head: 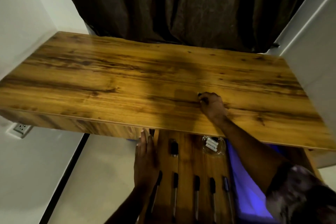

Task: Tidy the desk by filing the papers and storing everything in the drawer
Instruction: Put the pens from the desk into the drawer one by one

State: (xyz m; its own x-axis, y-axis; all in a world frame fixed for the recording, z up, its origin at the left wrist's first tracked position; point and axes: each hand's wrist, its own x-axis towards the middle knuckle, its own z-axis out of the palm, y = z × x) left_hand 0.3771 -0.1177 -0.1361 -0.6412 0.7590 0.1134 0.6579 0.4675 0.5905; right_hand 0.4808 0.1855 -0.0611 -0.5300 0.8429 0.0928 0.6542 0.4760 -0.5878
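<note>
My left hand (145, 160) lies flat, fingers straight and close together, along the left side wall of the open drawer (187, 152), which juts out from under the front edge of the wooden desk (109, 78). My right hand (211, 104) rests on the desk top right of centre. Its fingers are curled under and something small and dark shows at their tips, but I cannot tell whether I am pinching a thing or pressing my knuckles to the wood. Inside the drawer, five pens (196, 183) lie side by side in a row near the front, dark caps pointing toward the desk, the leftmost just beside my left wrist. Farther back lies a small black object (174, 146), too blurred to name, and to its right stands a clear glass dish (222, 151) holding a few white cylinders (211, 144). A blue folder (243, 187) fills the drawer's right side, partly under my right forearm. A dark curtain (181, 5) hangs behind the desk, and a wall socket (21, 128) sits low on the left.
</note>
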